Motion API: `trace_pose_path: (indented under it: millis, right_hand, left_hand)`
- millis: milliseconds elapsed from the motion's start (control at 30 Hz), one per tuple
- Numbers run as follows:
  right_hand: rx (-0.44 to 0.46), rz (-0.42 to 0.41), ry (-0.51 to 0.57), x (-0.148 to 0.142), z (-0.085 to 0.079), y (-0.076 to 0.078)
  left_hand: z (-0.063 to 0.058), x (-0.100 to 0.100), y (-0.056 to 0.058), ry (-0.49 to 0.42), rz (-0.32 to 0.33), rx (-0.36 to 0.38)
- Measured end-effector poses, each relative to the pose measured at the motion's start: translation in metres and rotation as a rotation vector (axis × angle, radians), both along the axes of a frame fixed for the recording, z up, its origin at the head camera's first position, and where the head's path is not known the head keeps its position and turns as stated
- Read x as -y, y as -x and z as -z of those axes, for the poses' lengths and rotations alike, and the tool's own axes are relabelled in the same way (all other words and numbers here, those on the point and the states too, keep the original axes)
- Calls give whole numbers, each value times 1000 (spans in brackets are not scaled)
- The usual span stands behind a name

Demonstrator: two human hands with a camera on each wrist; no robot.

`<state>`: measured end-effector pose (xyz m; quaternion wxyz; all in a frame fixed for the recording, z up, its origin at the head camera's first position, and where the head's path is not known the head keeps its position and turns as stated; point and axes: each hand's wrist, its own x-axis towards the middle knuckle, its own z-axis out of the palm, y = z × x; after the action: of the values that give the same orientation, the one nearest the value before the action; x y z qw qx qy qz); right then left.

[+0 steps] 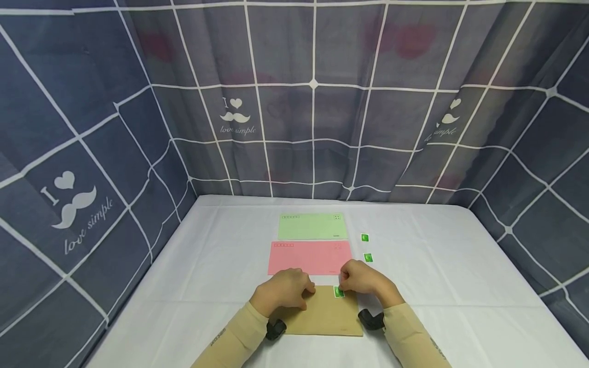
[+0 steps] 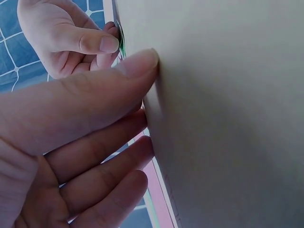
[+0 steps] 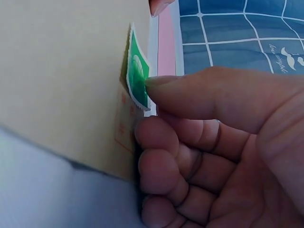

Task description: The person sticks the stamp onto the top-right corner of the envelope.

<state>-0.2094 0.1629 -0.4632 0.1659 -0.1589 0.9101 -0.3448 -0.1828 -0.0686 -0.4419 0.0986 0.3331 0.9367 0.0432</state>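
Observation:
A brown kraft envelope (image 1: pixel 324 318) lies flat on the table in front of the person. The right hand (image 1: pixel 365 278) pinches a green postage stamp (image 3: pixel 137 78) by one edge between thumb and index finger. The stamp has a white serrated border; it is curled and tilted over the envelope's upper right corner, close to printed red boxes in the right wrist view. At the envelope's upper left, the left hand (image 1: pixel 286 289) rests its thumb and fingertips (image 2: pixel 145 61) on the paper, fingers loosely bent.
Beyond the brown envelope lie a pink envelope (image 1: pixel 308 258) and, farther back, a light green envelope (image 1: pixel 313 227). Two more green stamps, a nearer one (image 1: pixel 368 257) and a farther one (image 1: pixel 365 237), lie to their right on the white tablecloth (image 1: pixel 437 266). Dark checked curtains (image 1: pixel 285 112) surround the table.

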Motion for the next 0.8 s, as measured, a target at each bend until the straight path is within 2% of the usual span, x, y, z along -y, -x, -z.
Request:
trace_pose_path:
  millis: [467,800]
  right_hand:
    - [6,-44,39,-3,-1,-1]
    - [-89,-6,63,-19,-12,7]
  left_hand:
    - [1,1,-1,-26,-4,13]
    - [-1,1,3,-53,-16,17]
